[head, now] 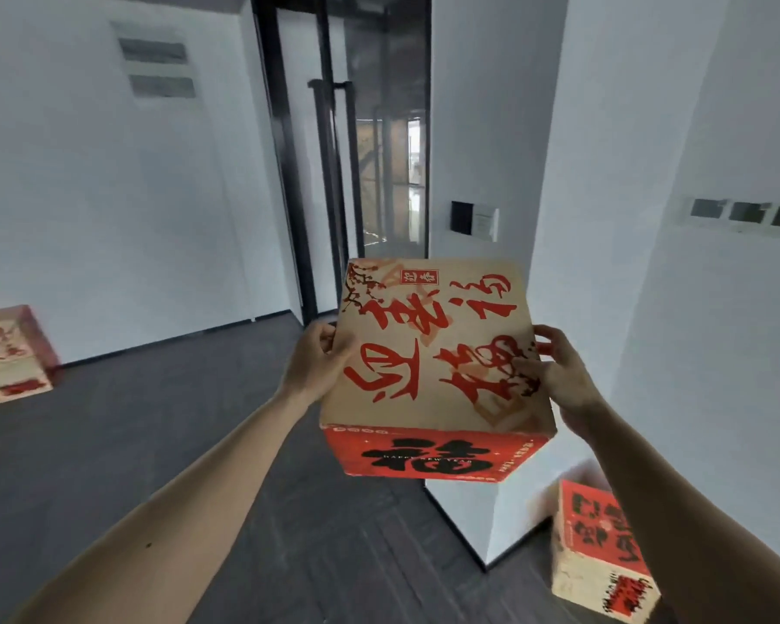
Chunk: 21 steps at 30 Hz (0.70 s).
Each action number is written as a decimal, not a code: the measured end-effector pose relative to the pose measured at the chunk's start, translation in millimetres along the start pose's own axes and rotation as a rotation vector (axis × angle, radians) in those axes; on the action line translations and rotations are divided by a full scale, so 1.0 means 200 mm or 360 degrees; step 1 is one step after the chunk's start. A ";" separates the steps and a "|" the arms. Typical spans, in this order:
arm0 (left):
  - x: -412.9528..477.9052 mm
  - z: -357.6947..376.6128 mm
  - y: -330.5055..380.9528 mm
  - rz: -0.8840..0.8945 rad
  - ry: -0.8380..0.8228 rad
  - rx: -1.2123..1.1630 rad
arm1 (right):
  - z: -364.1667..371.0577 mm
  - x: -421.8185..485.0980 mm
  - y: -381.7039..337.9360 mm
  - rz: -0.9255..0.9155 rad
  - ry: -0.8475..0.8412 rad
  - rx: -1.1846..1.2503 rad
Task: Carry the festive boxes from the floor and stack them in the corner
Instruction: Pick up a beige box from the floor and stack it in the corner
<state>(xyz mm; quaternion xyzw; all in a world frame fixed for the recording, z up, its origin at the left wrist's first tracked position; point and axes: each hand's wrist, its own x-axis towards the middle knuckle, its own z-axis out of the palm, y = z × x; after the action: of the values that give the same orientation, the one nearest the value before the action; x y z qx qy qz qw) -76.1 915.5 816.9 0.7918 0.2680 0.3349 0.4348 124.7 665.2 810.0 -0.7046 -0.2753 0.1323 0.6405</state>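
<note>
A festive cardboard box (433, 353), tan on top with red calligraphy and a red front face with black characters, hangs in the air at chest height in front of me. My left hand (316, 362) grips its left edge, fingers curled over the rim. My right hand (559, 371) grips the right edge, with the thumb on the top face. Another festive box (600, 556) stands on the floor at the lower right, partly hidden behind my right forearm. A third festive box (10, 353) sits on the floor at the far left by the wall.
The dark wood floor (154, 443) spreads to the left and ahead. A white column (604, 218) with a low white ledge (491, 502) rises at the right. A black-framed glass door (356, 150) stands straight ahead, between white walls.
</note>
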 end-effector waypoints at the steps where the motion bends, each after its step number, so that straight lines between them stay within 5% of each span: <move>1: -0.01 -0.18 -0.09 -0.0022 0.0045 0.0021 | 0.19 -0.01 -0.02 -0.0010 -0.0063 0.0021; 10: -0.23 -1.55 -0.70 -0.0355 0.0535 0.0268 | 1.71 -0.08 -0.19 -0.0022 -0.0613 0.0130; 21: -0.15 -2.69 -1.40 -0.0636 0.0974 0.0365 | 3.36 0.17 -0.22 -0.0114 -0.1074 0.0023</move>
<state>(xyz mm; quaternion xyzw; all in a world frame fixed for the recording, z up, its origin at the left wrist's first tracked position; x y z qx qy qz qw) -543.4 1300.8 779.2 0.6307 0.5702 0.4325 0.3000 -219.7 1243.9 761.1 -0.6065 -0.4953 0.3374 0.5225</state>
